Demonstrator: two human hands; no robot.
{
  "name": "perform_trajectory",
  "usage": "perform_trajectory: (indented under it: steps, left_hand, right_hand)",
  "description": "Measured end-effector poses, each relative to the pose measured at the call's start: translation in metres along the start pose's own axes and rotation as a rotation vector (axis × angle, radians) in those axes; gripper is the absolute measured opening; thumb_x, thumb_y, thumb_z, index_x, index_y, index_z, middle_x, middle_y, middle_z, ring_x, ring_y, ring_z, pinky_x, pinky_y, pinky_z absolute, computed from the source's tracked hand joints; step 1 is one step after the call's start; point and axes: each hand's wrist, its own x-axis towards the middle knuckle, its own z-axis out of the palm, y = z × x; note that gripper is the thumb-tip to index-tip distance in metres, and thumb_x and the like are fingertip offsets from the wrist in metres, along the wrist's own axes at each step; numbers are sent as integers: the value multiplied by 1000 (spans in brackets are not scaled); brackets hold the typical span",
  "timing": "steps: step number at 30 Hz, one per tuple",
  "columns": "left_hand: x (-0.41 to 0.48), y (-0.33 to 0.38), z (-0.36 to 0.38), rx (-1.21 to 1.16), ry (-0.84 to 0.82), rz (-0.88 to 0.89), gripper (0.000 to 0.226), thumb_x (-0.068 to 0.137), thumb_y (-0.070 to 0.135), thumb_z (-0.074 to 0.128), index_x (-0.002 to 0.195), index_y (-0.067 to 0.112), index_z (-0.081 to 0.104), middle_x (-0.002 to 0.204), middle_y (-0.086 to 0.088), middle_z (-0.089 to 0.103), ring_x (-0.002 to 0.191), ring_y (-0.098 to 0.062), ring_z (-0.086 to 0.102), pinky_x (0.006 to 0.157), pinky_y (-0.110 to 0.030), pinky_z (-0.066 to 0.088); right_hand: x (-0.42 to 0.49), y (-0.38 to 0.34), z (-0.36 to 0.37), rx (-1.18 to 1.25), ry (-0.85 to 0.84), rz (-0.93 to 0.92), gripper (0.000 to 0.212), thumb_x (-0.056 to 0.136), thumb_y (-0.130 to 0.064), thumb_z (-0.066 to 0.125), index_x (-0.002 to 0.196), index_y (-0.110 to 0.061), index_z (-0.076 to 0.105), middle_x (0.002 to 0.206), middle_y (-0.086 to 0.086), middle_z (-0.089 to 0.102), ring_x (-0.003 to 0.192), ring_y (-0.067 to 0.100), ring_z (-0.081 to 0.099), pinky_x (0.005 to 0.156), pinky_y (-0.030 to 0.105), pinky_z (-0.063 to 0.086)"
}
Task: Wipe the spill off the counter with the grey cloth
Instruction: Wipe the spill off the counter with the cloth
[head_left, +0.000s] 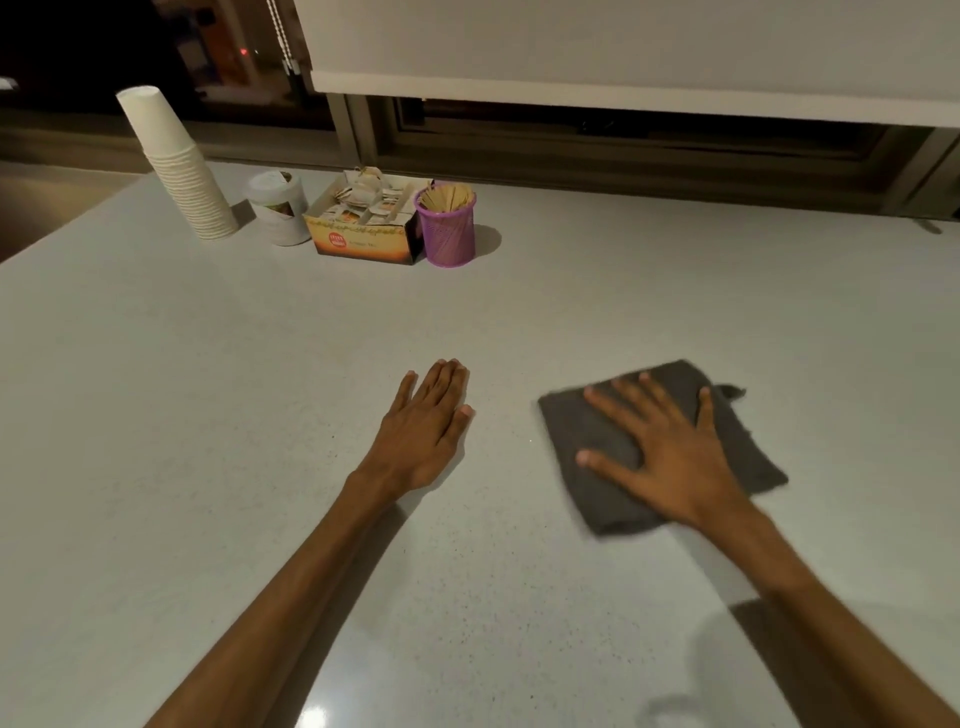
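A folded grey cloth (737, 441) lies flat on the pale speckled counter (208, 415), right of centre. My right hand (670, 457) presses down on it with the fingers spread wide, palm on the cloth. My left hand (428, 426) rests flat on the bare counter to the left of the cloth, fingers together, holding nothing. The cloth's edges look slightly blurred. I cannot make out any spill on the counter surface.
At the back left stand a tall stack of white paper cups (176, 166), a white lidded tub (278, 208), a cardboard box of sachets (363, 223) and a purple mesh holder of wooden stirrers (449, 228). A window frame and lowered blind (623, 52) run behind the counter.
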Motion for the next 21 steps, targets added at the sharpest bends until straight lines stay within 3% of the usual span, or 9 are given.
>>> perform_trajectory:
  steps: [3,6,11,16,18,21]
  left_hand:
    - [-5,-9,-5,3,7,-25,57,103,40,15,154,17,2,164,1,1,150,-9,-6,124,-39,-4]
    - [-15,-21,-12,4,-19,-37,57,103,41,14,154,19,1,164,2,-1,150,-10,-7,124,-40,-4]
    - [-18,-31,-14,9,-34,-12,56,103,41,13,154,22,1,164,4,0,150,-9,-6,124,-40,-4]
    - [-20,-44,-16,11,27,-144,59,101,42,8,154,16,3,164,0,3,151,-12,-3,124,-41,-3]
    - [-21,-45,-18,-1,21,-128,64,97,45,4,154,16,3,164,-1,3,151,-12,-2,124,-41,-3]
    - [-28,-49,-20,-25,31,-127,64,96,45,5,154,16,5,164,-1,4,151,-12,-2,124,-41,-4]
  right_hand:
    - [60,22,-12,-41,-3,122,88,75,-92,12,152,-50,15,164,-6,22,153,20,9,112,74,-2]
    - [90,-3,-9,-65,-43,193,90,75,-92,11,154,-49,9,166,-3,13,153,26,3,110,77,-2]
    - [21,-82,16,-64,-51,-80,90,76,-93,16,154,-49,8,167,-4,0,154,24,-5,112,72,-8]
    - [-57,-94,23,-5,-31,-272,75,86,-85,24,152,-53,12,165,-11,14,154,16,4,115,71,2]
    - [-46,-82,15,25,-26,-224,66,90,-81,17,151,-57,9,164,-16,14,153,10,-1,115,70,-1]
    - [-4,-74,10,14,38,-96,72,87,-79,15,151,-48,24,162,-13,25,153,19,5,113,72,-3]
